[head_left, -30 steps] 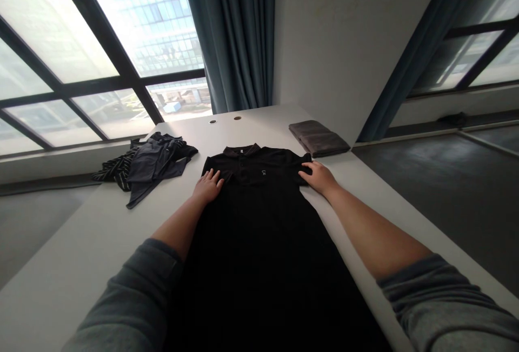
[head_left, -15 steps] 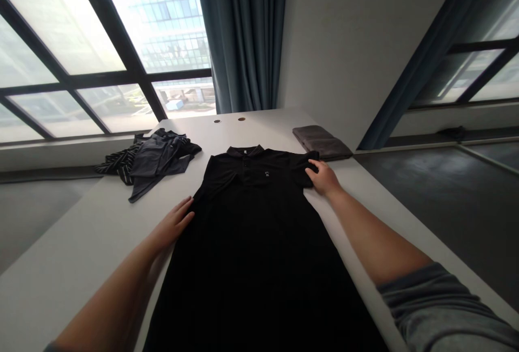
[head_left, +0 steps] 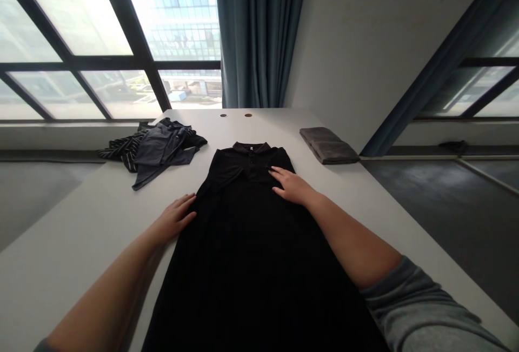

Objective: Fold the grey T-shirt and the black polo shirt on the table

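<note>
Right hand: the right hand (head_left: 292,187) lies open and flat on the shirt's chest, fingers spread, gripping nothing.
Left hand: the left hand (head_left: 174,219) is open, fingers loose, at the shirt's side edge, grasping nothing; whether it touches the cloth, I cannot tell.
Shirt: a black polo shirt (head_left: 243,265) lies face up, collar away from the person, body running out of view toward them.
Table: a white table (head_left: 81,244) shows open room on both sides of the shirt.
Beyond: a heap of dark clothes (head_left: 162,152) sits near the shirt's left shoulder, a folded grey cloth (head_left: 328,145) near the right table edge, well apart from the shirt.
</note>
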{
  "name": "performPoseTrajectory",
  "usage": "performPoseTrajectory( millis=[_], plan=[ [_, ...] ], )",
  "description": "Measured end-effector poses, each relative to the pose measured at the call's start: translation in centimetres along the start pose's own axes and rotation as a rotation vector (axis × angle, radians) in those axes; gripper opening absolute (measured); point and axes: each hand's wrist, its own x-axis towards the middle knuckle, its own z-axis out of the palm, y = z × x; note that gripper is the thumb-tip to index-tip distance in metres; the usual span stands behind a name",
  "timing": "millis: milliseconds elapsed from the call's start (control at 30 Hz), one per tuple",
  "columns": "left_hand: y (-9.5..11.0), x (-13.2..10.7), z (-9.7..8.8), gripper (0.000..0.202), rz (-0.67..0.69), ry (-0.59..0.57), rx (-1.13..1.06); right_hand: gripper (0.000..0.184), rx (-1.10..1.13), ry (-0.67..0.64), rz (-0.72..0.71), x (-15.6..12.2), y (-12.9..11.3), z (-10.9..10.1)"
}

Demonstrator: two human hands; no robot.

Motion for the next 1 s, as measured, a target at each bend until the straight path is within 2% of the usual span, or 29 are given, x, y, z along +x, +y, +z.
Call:
performPoseTrajectory(
  millis=[100, 233, 333, 533, 667, 767, 1000],
  plan=[
    [-0.2, 0.0, 0.1, 0.078, 0.012, -0.003, 0.016, 0.061, -0.038, -0.161, -0.036, -0.3, -0.3, 1.2],
    [-0.5, 0.0, 0.3, 0.078, 0.016, -0.007, 0.013, 0.063, -0.047, -0.222, -0.047, -0.7, 0.1, 2.1],
    [-0.3, 0.0, 0.2, 0.077, 0.018, 0.003, 0.022, 0.069, -0.049, -0.208, -0.051, -0.8, 0.2, 2.4],
    [1.3, 0.0, 0.0, 0.074, 0.033, 0.062, 0.043, 0.076, -0.081, -0.063, -0.022, -0.5, -0.1, 2.6],
    [1.5, 0.1, 0.8, 0.071, 0.039, -0.016, 0.113, 0.077, -0.075, -0.137, 0.011, -0.3, 0.1, 3.0],
    [1.3, 0.1, 1.4, 0.072, 0.022, -0.063, 0.149, 0.076, -0.063, -0.143, 0.011, -0.3, 0.4, 3.4],
    [1.4, 0.2, 1.6, 0.073, -0.004, -0.063, 0.152, 0.076, -0.07, -0.129, 0.045, -0.3, 0.1, 3.5]
  ],
)
